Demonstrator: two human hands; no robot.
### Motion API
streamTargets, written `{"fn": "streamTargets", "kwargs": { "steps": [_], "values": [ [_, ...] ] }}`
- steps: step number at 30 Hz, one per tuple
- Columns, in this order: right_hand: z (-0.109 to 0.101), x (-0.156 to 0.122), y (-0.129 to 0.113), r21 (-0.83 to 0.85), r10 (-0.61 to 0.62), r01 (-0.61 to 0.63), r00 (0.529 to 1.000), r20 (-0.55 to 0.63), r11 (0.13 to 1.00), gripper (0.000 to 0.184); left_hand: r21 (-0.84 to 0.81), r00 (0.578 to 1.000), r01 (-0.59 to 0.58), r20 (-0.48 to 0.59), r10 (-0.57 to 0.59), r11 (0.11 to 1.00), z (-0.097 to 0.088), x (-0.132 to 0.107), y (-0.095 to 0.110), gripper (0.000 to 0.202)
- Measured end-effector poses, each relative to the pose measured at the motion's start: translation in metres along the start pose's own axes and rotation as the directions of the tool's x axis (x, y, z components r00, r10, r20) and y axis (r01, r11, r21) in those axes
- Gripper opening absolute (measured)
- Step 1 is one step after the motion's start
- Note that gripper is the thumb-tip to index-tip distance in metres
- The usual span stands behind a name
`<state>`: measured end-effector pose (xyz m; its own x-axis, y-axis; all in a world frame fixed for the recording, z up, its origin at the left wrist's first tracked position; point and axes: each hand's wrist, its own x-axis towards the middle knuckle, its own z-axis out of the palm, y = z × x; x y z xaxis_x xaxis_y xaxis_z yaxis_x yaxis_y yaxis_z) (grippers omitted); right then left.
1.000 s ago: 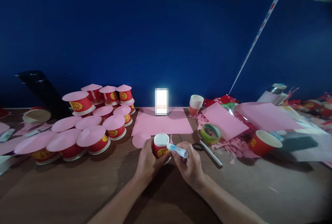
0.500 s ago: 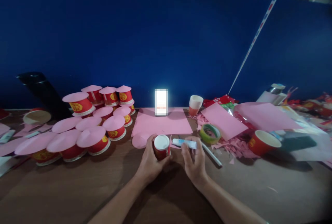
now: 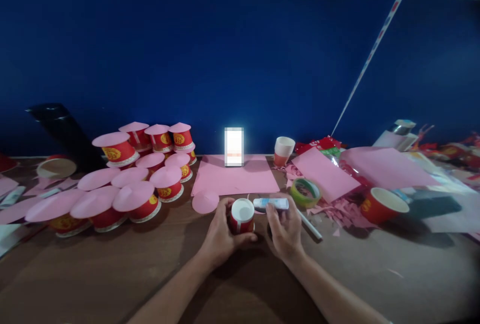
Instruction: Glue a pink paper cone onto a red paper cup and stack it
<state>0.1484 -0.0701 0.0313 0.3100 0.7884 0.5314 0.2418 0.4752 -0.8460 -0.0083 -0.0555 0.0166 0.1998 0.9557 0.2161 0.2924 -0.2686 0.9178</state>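
Around a red paper cup [image 3: 242,225] my left hand [image 3: 218,236] is wrapped, its fingers on the left side and the thumb in front. The cup stands with its round white end up. In my right hand [image 3: 287,231] lies a white-and-blue glue tube [image 3: 270,204], held level, its left end close to the cup's top edge. Just behind my left hand a small pink paper cone [image 3: 205,202] rests on the table. A sheet of pink paper [image 3: 236,176] is spread beyond both hands.
Several red cups with pink cone tops [image 3: 137,199] crowd the left, some stacked, beside a black bottle [image 3: 62,131]. A lit phone screen [image 3: 234,146] stands at the blue wall. To the right are green tape [image 3: 305,192], a white stick [image 3: 310,225], paper scraps [image 3: 343,214] and a red cup [image 3: 383,206].
The cup in my left hand has moved a little to the right, closer to the tube. My right hand has shifted slightly right with the tube, which is turned a bit more level.
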Motion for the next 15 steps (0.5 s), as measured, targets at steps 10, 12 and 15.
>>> {"fn": "streamTargets", "kwargs": {
  "steps": [10,12,15],
  "values": [
    [-0.0006,0.0029,0.002,-0.004,0.047,-0.047,0.999,-0.022,0.999,0.011,0.07,0.999,-0.028,0.048,0.025,0.997,-0.0022,-0.0009,0.0047,0.061],
    [-0.0003,0.0017,0.0027,-0.026,0.052,-0.052,0.999,-0.006,0.998,0.011,0.076,1.0,0.011,-0.002,-0.011,0.997,-0.0005,-0.001,0.0021,0.069],
    [-0.0006,0.0004,0.004,-0.052,0.035,-0.034,0.999,0.006,0.998,0.011,0.08,1.0,0.011,-0.011,-0.01,0.997,0.0,-0.0003,0.0001,0.057]
  ]
}}
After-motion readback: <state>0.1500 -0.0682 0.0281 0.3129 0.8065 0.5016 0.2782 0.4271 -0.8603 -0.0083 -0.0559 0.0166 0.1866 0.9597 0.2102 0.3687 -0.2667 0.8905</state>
